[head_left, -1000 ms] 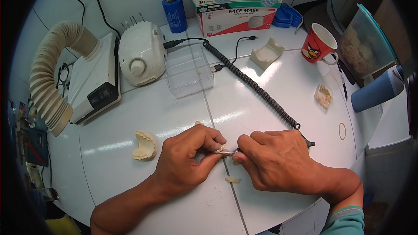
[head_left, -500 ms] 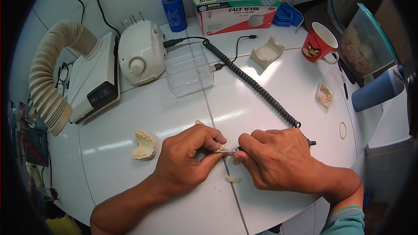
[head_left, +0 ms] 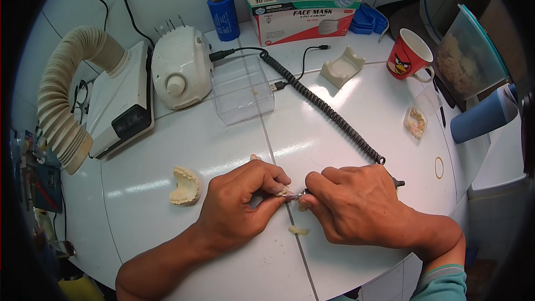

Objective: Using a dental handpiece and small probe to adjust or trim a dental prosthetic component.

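Observation:
My left hand (head_left: 237, 200) pinches a small cream-coloured dental piece (head_left: 282, 190) between thumb and fingertips; most of it is hidden. From the right, my right hand (head_left: 356, 203) grips a rotary handpiece (head_left: 399, 183) like a pen. Its thin metal bit meets the dental piece. The handpiece's dark rear end shows behind my knuckles, near the end of a black coiled cord (head_left: 334, 114). On the table just below the fingertips lies a curved cream piece (head_left: 297, 229). A plaster teeth cast (head_left: 185, 185) rests left of my left hand.
At the back left stand a white motor unit (head_left: 181, 72) and a device with a ribbed hose (head_left: 58, 89). A clear plastic box (head_left: 243, 92), face-mask boxes (head_left: 304, 22), a beige stand (head_left: 342, 68), a red mug (head_left: 409, 56) and a small tray (head_left: 416, 122) lie further off.
Both hands stay in nearly the same place. The dental piece and the bit show only a very slight shift at the fingertips.

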### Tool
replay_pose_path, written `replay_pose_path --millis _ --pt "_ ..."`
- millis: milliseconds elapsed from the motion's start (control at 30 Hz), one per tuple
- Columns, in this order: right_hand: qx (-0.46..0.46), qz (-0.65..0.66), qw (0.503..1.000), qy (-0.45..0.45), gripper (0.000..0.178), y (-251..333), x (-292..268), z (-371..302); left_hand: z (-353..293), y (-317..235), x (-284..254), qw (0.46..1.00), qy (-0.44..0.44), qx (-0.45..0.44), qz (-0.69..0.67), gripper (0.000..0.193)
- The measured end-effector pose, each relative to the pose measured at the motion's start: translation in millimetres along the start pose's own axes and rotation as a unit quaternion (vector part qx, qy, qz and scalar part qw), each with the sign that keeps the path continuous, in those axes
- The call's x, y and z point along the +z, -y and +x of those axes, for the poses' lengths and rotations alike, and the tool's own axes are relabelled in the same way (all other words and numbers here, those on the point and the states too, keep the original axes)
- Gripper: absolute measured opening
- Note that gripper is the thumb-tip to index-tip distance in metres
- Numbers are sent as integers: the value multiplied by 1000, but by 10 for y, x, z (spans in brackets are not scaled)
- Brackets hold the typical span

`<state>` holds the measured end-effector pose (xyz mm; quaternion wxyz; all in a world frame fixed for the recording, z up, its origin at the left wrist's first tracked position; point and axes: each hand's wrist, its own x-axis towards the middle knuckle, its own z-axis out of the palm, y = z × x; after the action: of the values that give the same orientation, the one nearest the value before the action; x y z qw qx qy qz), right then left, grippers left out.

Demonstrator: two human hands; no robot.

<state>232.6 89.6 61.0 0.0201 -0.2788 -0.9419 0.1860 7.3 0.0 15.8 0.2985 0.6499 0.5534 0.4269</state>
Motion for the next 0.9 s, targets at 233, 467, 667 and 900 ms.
replay_pose_path --millis 233,467,667,900 --pt "-6 1 1000 -10 31 1 -4 -14 10 -20 1 1000 1 8 0 31" --pt "2 7 1000 3 32 -4 -17 3 4 -4 2 1000 1 14 14 30" --pt "18 13 1000 16 23 -10 -19 -4 1 -11 -1 1000 2 13 17 30" --pt "16 12 1000 11 24 -16 -10 -4 6 -2 4 999 -3 25 23 29"
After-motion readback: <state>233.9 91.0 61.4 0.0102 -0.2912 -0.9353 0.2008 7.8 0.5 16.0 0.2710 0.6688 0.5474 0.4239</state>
